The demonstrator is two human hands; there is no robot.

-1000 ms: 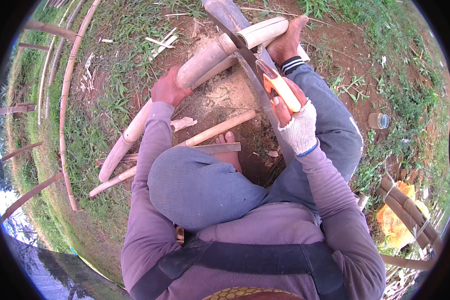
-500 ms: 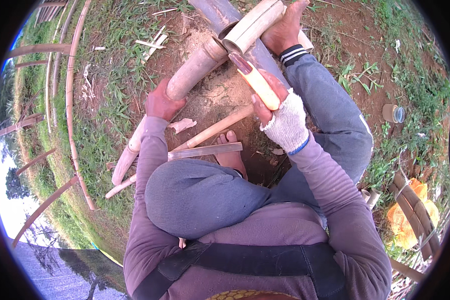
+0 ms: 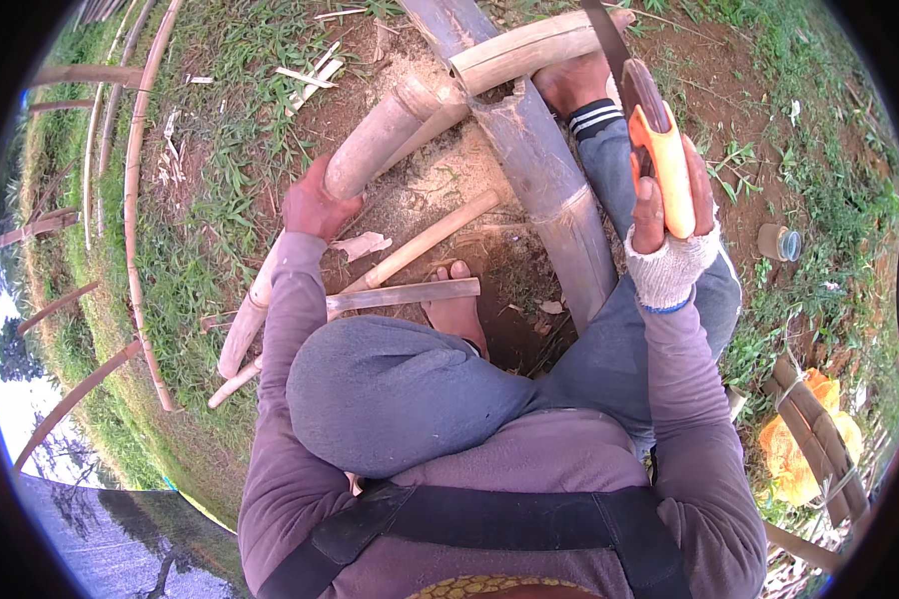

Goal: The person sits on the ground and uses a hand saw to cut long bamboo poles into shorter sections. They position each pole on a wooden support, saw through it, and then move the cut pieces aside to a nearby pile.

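L grip (image 3: 317,204) curled on bamboo pc (image 3: 378,145), R grip (image 3: 666,255) round saw hndl (image 3: 677,195).

orange-handled saw (image 3: 647,98), slanting bamboo tube (image 3: 382,137)

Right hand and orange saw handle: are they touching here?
Touching. The head view shows it: the right hand is closed around the orange saw handle, thumb on its left side, fingers along its right.
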